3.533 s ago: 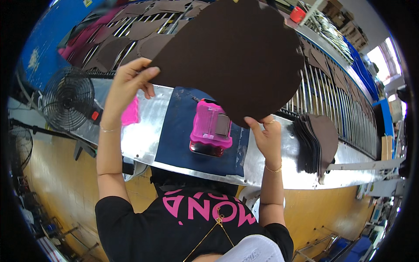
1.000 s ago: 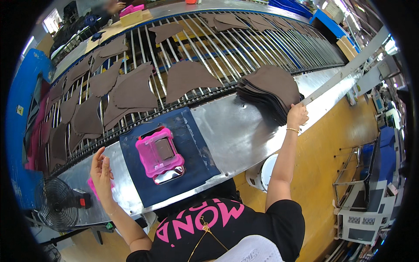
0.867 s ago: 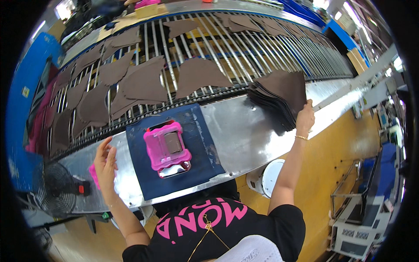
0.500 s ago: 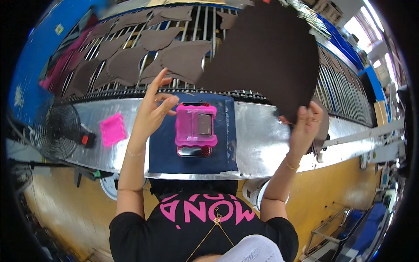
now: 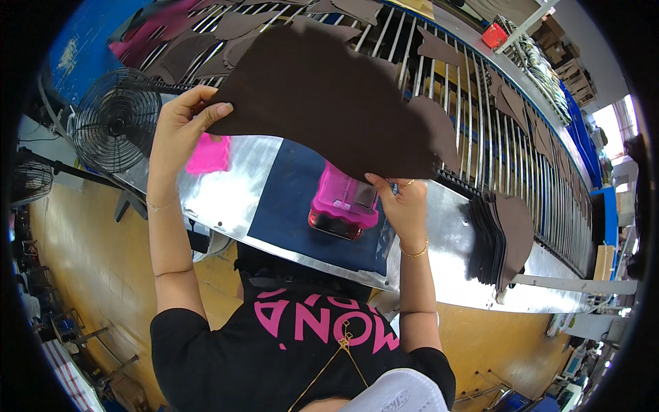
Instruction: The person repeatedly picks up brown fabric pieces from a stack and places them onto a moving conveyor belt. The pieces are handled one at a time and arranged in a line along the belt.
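Observation:
I hold a large dark brown leather piece [image 5: 329, 96] up in front of me with both hands. My left hand [image 5: 180, 123] pinches its left edge, and my right hand [image 5: 401, 202] grips its lower right edge. Below the piece a pink device [image 5: 343, 204] sits on a dark blue mat [image 5: 295, 206] on the shiny metal table [image 5: 230, 189]. A small pink pad [image 5: 207, 154] lies on the metal near my left hand. A stack of similar brown pieces [image 5: 498, 240] rests on the table to my right.
A conveyor of metal rods [image 5: 480, 117] carrying several brown pieces runs behind the table. A black fan [image 5: 113, 120] stands at the left. A red box [image 5: 495, 36] sits at the far right top. Yellow floor [image 5: 89, 261] lies below.
One second ago my right hand was on the stack at the right and my left hand by the pink pad. Since then I have lifted one brown piece and now hold it spread between both hands.

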A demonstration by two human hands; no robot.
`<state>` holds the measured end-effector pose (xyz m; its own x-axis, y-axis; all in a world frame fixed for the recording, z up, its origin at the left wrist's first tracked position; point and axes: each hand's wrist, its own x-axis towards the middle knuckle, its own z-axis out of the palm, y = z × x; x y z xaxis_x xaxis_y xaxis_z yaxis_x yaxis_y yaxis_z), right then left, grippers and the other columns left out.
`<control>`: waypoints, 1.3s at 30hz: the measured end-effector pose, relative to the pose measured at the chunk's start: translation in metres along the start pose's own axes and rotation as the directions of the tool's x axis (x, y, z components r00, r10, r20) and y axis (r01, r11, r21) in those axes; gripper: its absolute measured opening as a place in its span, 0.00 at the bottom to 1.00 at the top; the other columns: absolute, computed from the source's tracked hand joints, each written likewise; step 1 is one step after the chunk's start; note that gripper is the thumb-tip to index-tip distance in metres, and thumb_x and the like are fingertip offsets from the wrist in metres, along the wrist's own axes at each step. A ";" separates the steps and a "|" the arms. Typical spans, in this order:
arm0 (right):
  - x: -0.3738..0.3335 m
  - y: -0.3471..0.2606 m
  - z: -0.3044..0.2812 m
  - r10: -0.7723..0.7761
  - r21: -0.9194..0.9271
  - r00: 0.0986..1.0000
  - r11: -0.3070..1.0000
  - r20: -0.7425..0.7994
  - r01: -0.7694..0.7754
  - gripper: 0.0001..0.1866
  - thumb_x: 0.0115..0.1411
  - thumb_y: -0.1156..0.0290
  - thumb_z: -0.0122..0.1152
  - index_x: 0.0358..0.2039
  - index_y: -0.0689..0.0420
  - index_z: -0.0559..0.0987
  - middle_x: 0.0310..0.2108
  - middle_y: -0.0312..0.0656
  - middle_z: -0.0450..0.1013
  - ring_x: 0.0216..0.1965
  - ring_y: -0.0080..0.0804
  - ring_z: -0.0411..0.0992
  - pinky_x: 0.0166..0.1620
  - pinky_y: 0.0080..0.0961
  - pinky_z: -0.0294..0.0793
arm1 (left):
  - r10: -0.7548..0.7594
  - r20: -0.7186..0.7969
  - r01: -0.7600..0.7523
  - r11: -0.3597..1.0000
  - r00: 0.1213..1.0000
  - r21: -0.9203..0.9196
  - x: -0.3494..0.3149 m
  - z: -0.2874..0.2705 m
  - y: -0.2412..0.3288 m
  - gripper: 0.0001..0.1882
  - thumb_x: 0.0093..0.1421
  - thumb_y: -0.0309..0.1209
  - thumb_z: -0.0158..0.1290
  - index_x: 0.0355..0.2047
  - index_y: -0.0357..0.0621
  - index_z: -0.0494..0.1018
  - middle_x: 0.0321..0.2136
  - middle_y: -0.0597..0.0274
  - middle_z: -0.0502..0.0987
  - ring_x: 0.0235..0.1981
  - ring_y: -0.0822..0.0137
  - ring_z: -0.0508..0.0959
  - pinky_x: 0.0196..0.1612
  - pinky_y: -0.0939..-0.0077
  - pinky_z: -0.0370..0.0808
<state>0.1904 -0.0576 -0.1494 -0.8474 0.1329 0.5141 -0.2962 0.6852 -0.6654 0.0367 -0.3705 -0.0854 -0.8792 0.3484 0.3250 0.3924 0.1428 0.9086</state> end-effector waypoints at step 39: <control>-0.011 0.099 -0.154 0.685 0.597 0.684 0.666 -0.252 -0.447 0.12 0.60 0.69 0.60 0.34 0.57 0.65 0.24 0.35 0.67 0.20 0.25 0.71 0.25 0.21 0.75 | 0.110 0.303 -0.120 0.993 0.947 0.016 0.030 0.120 0.032 0.19 0.55 0.27 0.57 0.49 0.45 0.73 0.30 0.70 0.71 0.23 0.82 0.63 0.27 0.87 0.62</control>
<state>0.2381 0.1192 -0.1376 -0.6708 0.7409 0.0324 -0.0818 -0.0305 -0.9962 0.0553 -0.2443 -0.0779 -0.7073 0.6264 0.3277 0.4994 0.1146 0.8588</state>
